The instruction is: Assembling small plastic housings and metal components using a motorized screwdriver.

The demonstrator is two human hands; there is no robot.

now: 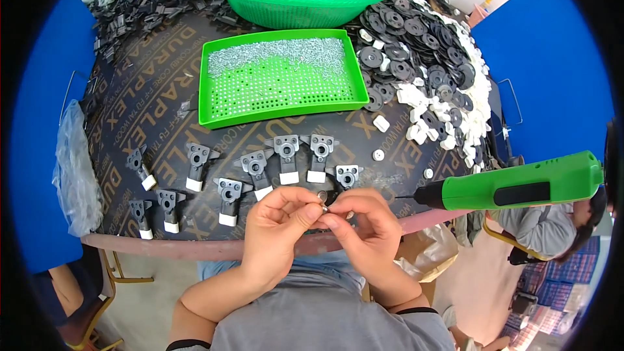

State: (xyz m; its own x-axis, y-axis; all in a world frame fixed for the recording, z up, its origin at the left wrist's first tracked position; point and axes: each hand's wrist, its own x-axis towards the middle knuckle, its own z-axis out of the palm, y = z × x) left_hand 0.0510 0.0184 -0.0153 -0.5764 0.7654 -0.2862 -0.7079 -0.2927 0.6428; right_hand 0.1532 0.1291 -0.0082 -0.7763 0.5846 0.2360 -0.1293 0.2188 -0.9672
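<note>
Over the table's near edge, my left hand and my right hand meet with fingertips pinched together. Between them is a small round part, greyish and mostly covered by the fingers; its kind is too small to make out. Just beyond my hands lie several black plastic brackets with white end blocks, such as one bracket in the middle and another bracket closer in. One more bracket is partly hidden behind my right hand.
A green tray holds many small silvery screws. Behind it stands a green basket of black parts. Black discs and white blocks are heaped at right. A green electric screwdriver points leftward beside my right hand.
</note>
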